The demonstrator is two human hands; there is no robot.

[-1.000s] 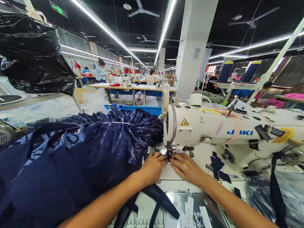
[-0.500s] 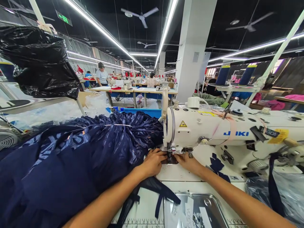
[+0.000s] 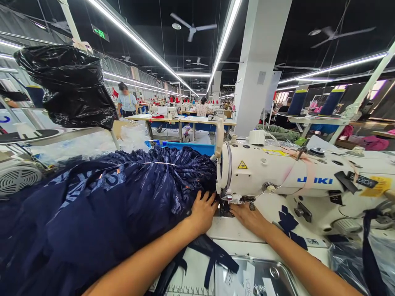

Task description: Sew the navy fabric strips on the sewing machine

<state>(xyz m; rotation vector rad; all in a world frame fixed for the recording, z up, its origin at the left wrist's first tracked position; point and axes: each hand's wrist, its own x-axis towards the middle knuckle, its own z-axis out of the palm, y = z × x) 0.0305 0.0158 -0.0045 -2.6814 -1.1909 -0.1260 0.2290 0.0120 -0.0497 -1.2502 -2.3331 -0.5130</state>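
A large heap of gathered navy fabric (image 3: 108,222) with patterned lace lies left of a white sewing machine (image 3: 274,164). Fingers spread, my left hand (image 3: 201,213) rests on the fabric's edge just left of the needle area (image 3: 225,209). On the other side of the needle, my right hand (image 3: 249,217) has its fingers drawn together low on the machine bed. What sits between those fingertips is hidden. Navy straps (image 3: 219,253) trail from under my left wrist onto the table.
A metal tray (image 3: 277,271) with labels is in front of the machine. Navy scraps (image 3: 287,220) lie on the bed to the right. Thread cones (image 3: 298,102) stand behind, and a black plastic bag (image 3: 74,86) hangs at the left. A person (image 3: 127,100) stands farther back.
The view has swung slightly left. My left hand's fingers have lifted and spread apart beside the needle. My right hand stays close to the needle area.
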